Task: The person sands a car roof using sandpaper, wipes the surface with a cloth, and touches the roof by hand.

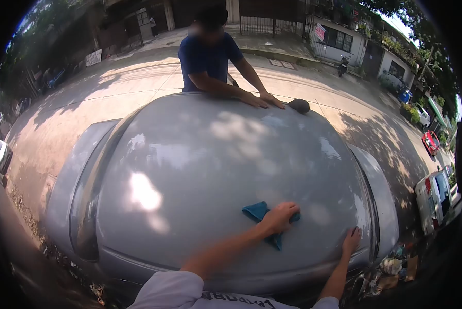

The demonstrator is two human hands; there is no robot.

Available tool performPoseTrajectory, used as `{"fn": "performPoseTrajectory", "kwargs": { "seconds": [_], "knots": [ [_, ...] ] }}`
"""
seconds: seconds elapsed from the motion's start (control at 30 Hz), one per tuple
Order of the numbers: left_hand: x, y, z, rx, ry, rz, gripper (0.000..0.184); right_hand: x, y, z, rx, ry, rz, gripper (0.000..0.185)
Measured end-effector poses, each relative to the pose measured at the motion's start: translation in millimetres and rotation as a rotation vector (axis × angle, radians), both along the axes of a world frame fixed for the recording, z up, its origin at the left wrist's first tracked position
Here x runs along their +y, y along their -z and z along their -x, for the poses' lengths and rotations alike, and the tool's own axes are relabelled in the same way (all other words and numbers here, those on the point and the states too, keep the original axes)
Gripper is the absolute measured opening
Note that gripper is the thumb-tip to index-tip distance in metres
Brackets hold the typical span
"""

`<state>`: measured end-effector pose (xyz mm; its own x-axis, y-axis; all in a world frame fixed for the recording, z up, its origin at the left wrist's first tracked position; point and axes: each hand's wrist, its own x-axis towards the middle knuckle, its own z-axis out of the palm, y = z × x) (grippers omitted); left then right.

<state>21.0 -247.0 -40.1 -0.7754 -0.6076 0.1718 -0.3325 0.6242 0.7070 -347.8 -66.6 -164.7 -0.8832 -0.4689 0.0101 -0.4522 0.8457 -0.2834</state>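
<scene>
A blue cloth (256, 210) lies bunched on the grey car roof (200, 206), right of the roof's middle near the close edge. My left hand (280, 217) is closed over it, with cloth showing on both sides of the fingers. Flat on the roof near its right edge rests my right hand (351, 240), fingers apart and holding nothing. Across the roof, a co-worker in a dark blue shirt (206, 56) leans in with both hands on the far edge. Beside those hands sits a dark rounded object (299, 106).
Beyond the car runs a concrete street (138, 82) with tree shadows. Parked at the right are a silver vehicle (433, 201) and a red vehicle (430, 142). Litter (393, 266) lies on the ground at the lower right. A white car (1, 155) shows far left.
</scene>
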Motion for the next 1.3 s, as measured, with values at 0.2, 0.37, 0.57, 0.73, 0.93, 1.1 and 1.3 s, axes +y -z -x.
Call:
{"fn": "performPoseTrajectory", "kwargs": {
  "seconds": [0.2, 0.37, 0.57, 0.73, 0.93, 1.1, 1.3],
  "knots": [
    [86.5, 18.4, 16.2, 0.025, 0.458, -0.097, 0.052, -4.6, 13.6, 10.6, 0.02, -0.028, 0.04, 0.064],
    [65.1, 13.7, -36.9, 0.18, 0.197, 0.035, 0.053, -1.9, 29.4, 24.5, 0.035, -0.012, 0.085, 0.063],
    [-38.5, -55.6, -194.3, 0.032, -0.476, 0.29, 0.029, 0.0, 17.3, 12.1, 0.04, -0.054, 0.1, 0.062],
    [-37.0, -107.1, -310.4, -0.075, -0.946, 0.383, 0.051, -0.2, 11.6, 2.9, 0.023, -0.024, 0.122, 0.059],
    [5.4, -51.7, -310.8, -0.549, -0.981, 0.449, 0.095, 11.4, -4.6, -11.2, -0.03, 0.041, 0.144, 0.059],
    [-23.9, -49.7, -265.4, -0.158, -0.777, 0.62, 0.049, 14.1, -7.5, -9.6, 0.009, 0.04, 0.114, 0.06],
    [-86.3, -41.6, -180.0, -0.082, -0.57, 0.497, 0.034, 15.8, 11.3, 5.0, 0.034, 0.014, 0.139, 0.058]
  ]
}}
